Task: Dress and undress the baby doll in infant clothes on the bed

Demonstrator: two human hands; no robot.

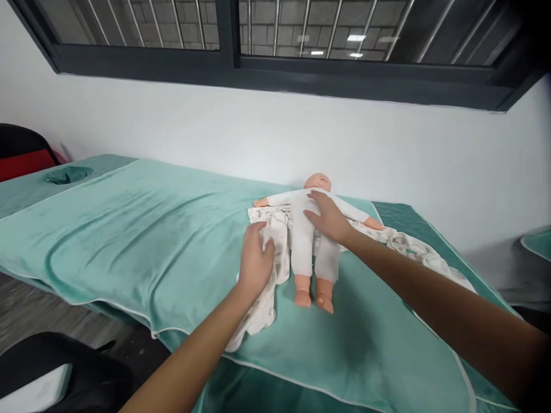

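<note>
A baby doll (302,252) in white clothing lies on its back, arms spread wide, with its head toward the wall and bare feet toward me. Under and beside it is a white baby garment (282,238) with a small print. My right hand (330,217) is over the doll's torso, thumb and fingers apart; whether it touches the clothing is hard to tell. To the left of the doll, my left hand (256,258) is at the printed garment, a gap showing between thumb and curved fingers. Nothing is visibly held in either hand.
A green sheet (172,229) covers the bed, which has a face hole (69,174) at its left end. More printed white cloth (413,249) trails off to the right. A white wall and dark-framed window stand behind. A black chair (55,367) with a white object is at lower left.
</note>
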